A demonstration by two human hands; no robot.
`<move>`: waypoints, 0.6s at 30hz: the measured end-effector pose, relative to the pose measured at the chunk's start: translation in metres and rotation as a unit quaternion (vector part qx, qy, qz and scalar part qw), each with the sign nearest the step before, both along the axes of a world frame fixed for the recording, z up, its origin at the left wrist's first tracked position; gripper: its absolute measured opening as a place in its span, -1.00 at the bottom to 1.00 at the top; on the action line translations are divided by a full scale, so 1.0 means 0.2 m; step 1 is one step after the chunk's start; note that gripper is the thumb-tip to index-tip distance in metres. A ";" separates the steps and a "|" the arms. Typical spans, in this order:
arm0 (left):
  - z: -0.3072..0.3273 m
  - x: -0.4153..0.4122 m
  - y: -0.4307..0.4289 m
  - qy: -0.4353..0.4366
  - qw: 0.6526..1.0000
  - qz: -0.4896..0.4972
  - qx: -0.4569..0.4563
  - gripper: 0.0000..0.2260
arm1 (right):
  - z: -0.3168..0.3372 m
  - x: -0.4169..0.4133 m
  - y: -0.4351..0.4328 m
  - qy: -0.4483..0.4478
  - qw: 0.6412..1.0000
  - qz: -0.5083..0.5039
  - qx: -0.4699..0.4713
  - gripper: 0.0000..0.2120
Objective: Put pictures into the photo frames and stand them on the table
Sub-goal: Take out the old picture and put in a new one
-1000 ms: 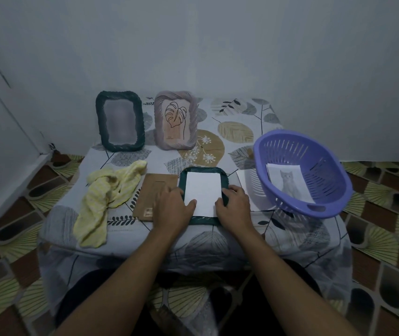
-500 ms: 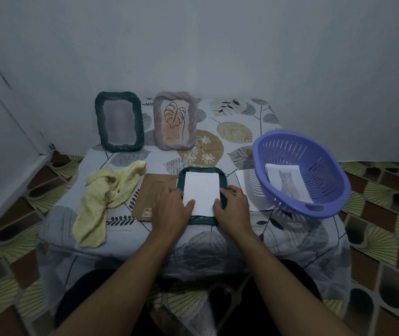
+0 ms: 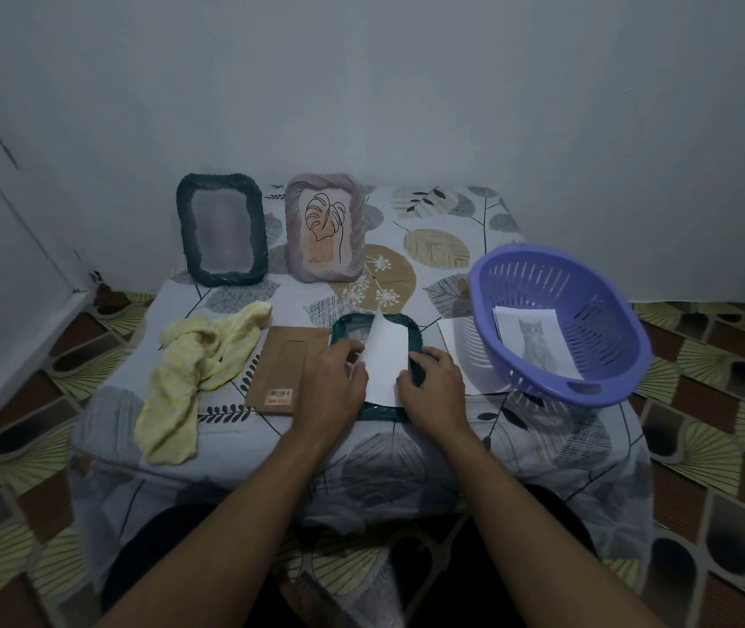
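Observation:
A dark green photo frame [image 3: 414,334] lies face down at the table's front middle. A white picture [image 3: 386,355] sits in it, its left edge lifted off the frame. My left hand [image 3: 332,383] pinches that lifted edge. My right hand [image 3: 434,387] holds the picture's lower right edge and rests on the frame's right rim. The brown backing board [image 3: 282,369] lies flat just left of the frame. At the back stand a green frame [image 3: 221,233] with a blurred picture and a pink frame [image 3: 325,228] with a leaf drawing.
A purple basket [image 3: 588,383] at the right holds a cat picture [image 3: 536,344]. A white sheet [image 3: 454,342] lies partly under it. A yellow cloth [image 3: 198,364] lies crumpled at the left. The table [image 3: 234,428] carries a leaf-patterned cover and stands against the wall.
The picture lay flat in the frame before; now its left edge is lifted and it tilts up toward the right. My left hand has moved onto that edge.

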State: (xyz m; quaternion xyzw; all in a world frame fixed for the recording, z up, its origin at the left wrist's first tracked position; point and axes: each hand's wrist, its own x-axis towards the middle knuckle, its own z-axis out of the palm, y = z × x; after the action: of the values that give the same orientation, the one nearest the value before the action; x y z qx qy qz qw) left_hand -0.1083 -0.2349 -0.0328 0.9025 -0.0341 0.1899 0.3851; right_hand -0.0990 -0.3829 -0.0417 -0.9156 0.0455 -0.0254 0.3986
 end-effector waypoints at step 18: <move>0.17 0.08 -0.24 0.062 0.963 0.049 -0.258 -0.88 | 0.46 -0.04 -0.30 -0.152 0.985 -0.013 -0.082 -0.68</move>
State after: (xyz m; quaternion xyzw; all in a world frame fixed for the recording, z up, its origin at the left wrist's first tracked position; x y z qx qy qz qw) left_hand -0.0918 -0.2828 0.0020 0.7831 0.0847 0.1545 0.5964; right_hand -0.1065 -0.4435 0.0513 -0.9299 -0.0062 -0.1728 0.3245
